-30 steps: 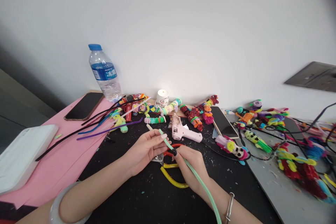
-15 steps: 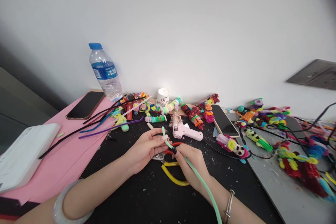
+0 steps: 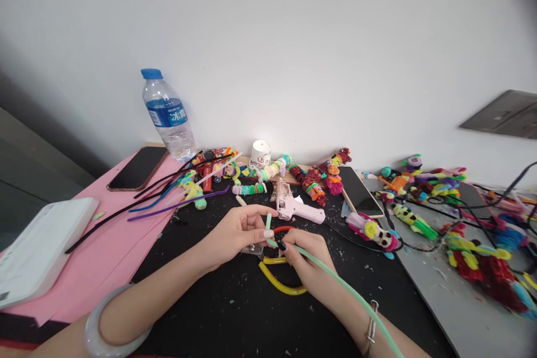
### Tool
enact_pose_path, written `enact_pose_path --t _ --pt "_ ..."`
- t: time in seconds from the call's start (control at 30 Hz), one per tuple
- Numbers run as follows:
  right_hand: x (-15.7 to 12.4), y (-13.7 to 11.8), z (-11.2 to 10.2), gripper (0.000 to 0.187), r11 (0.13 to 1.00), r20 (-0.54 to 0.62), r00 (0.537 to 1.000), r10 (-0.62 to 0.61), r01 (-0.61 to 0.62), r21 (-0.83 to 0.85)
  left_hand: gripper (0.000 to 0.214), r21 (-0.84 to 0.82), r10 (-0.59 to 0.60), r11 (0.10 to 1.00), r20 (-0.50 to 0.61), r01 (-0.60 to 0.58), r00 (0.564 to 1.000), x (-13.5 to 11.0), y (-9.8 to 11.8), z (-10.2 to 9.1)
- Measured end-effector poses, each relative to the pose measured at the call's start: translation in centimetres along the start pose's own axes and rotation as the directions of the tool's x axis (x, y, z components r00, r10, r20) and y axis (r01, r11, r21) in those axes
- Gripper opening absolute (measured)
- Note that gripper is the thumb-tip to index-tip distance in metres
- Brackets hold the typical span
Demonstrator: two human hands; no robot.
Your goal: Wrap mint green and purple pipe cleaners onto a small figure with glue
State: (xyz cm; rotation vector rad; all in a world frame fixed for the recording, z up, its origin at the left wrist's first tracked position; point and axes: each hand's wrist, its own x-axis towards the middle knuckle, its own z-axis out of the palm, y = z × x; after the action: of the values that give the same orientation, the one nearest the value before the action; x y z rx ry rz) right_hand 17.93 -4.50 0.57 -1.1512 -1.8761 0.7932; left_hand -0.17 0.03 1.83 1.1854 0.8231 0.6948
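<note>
A long mint-green pipe cleaner runs between my two hands over the black mat. My left hand pinches it near its end, which sticks up in a sharp bend. Close beside, my right hand grips the same pipe cleaner between thumb and fingers, and its long tail passes over my right wrist. Below my hands lies a tool with yellow handles, its head partly hidden. Just beyond my fingers rests a pink glue gun on its side.
A water bottle and a paper cup stand by the wall. Phones lie left and right. Black, blue and purple pipe cleaners cross the pink paper near a white box. Colourful pipe-cleaner figures and cables are at right.
The pipe cleaner's short end now bends up more sharply at my left fingertips. Its long tail has swung right, across my right forearm.
</note>
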Motion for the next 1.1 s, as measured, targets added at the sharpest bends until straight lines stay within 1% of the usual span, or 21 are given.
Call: enact_pose_path --t 0.1,0.2,0.3,0.4,0.5,0.6,0.67,0.73,0.8,0.87,1.0,1.1 --pt "-0.09 0.09 -0.04 0.028 0.999 -0.029 0.999 0.041 -0.04 0.036 0.034 0.038 0.017 0.999 0.083 -0.02 0.996 -0.02 -0.05 -0.09" --pt "-0.15 0.18 -0.01 0.03 0.996 -0.026 0.998 0.063 -0.061 0.059 0.035 0.049 0.024 0.998 0.168 -0.033 0.986 -0.05 -0.25 -0.1" --pt "-0.2 0.39 0.1 0.03 0.996 -0.031 0.998 0.062 -0.06 0.068 0.038 0.059 0.012 0.998 0.227 -0.026 0.974 -0.15 -0.39 -0.01" --pt "-0.2 0.57 0.21 0.03 0.996 -0.033 0.999 0.038 -0.036 0.077 0.042 0.036 -0.009 0.999 0.272 -0.001 0.962 -0.29 -0.5 0.07" --pt "-0.17 0.53 0.28 0.029 0.996 -0.013 1.0 0.011 -0.01 0.085 0.056 -0.025 -0.045 0.998 0.312 0.055 0.949 -0.44 -0.66 0.14" --pt "-0.15 0.43 0.35 0.029 0.993 0.039 0.999 0.019 -0.024 0.115 0.074 -0.067 -0.069 0.993 0.371 0.101 0.926 -0.55 -0.8 0.19" --pt "-0.13 0.46 0.4 0.029 0.991 0.064 0.997 0.03 -0.038 0.131 0.08 -0.074 -0.082 0.99 0.398 0.121 0.914 -0.58 -0.81 0.17" --pt "-0.09 0.54 0.4 0.027 0.988 0.087 0.995 0.039 -0.051 0.143 0.082 -0.089 -0.106 0.984 0.42 0.157 0.901 -0.59 -0.75 0.11" --pt "0.01 0.56 0.33 0.027 0.984 0.129 0.991 0.034 -0.056 0.17 0.083 -0.105 -0.139 0.972 0.46 0.209 0.877 -0.6 -0.7 0.03" --pt "0.14 0.48 0.18 0.029 0.977 0.198 0.98 0.011 -0.053 0.209 0.088 -0.104 -0.169 0.961 0.514 0.257 0.841 -0.6 -0.7 -0.06" --pt "0.25 0.2 -0.07 0.032 0.956 0.34 0.94 -0.022 -0.079 0.282 0.098 -0.095 -0.209 0.939 0.607 0.331 0.767 -0.56 -0.81 -0.19" --pt "0.09 0.13 -0.05 0.032 0.93 0.419 0.908 -0.028 -0.131 0.345 0.099 -0.097 -0.221 0.925 0.647 0.367 0.73 -0.51 -0.83 -0.23"
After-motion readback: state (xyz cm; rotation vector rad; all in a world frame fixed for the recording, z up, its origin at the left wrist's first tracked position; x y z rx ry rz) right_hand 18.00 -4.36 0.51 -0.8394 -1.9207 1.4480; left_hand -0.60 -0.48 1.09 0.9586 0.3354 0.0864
